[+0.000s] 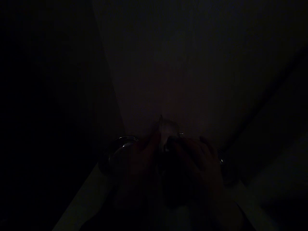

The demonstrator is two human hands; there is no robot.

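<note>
The view is very dark, so few details show. Near the middle, a small pale thing with a thin bright edge stands between my two hands; its kind is unclear. My left hand is closed at its left side, fingertips against it. From the right, my right hand reaches in with bent fingers, the tips at its lower right. A short shiny piece glints just above the right fingers. Below the hands lies a dark shape that I cannot name.
A round shiny bowl or dish sits left of my left hand, partly hidden by it. Another shiny rim shows beyond my right hand. A pale table surface runs along the front, and a plain wall-like surface rises behind.
</note>
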